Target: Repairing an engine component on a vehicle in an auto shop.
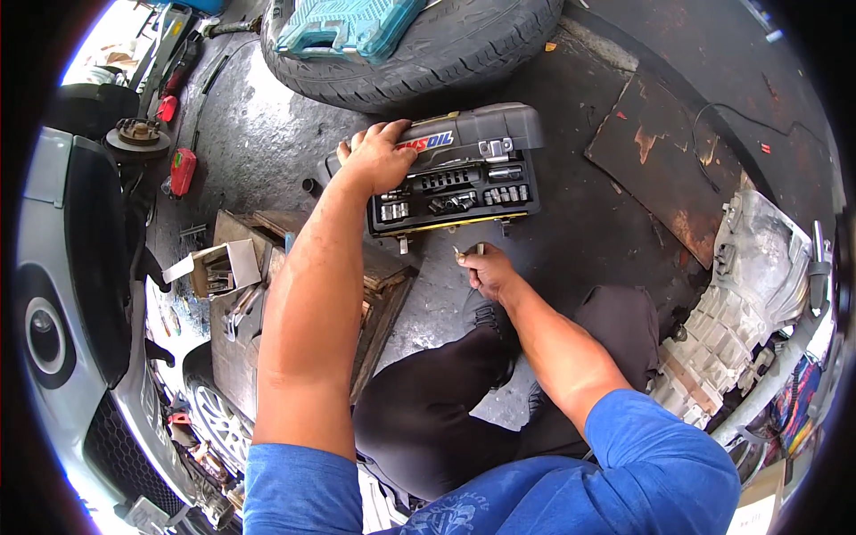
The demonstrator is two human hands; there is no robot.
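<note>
A black socket set case [464, 224] sits on the dark floor in front of me with its lid [497, 123] partly raised. My left hand [379, 153] grips the lid's left part, fingers spread over its top edge. Inside the tray lie chrome sockets [506, 194] at the right, others at the left, and a few loose metal pieces in the middle. Just this side of the case, my right hand [489, 270] is closed round a small metal piece [461, 256] whose tip pokes out; its kind cannot be made out.
Behind the case lies a tyre [410, 76] with a teal plastic case [348, 27] on it. At left, a wooden box [234, 332] carries an open carton [223, 272]. A car front [80, 241] is further left; a metal gearbox housing [731, 303] stands right.
</note>
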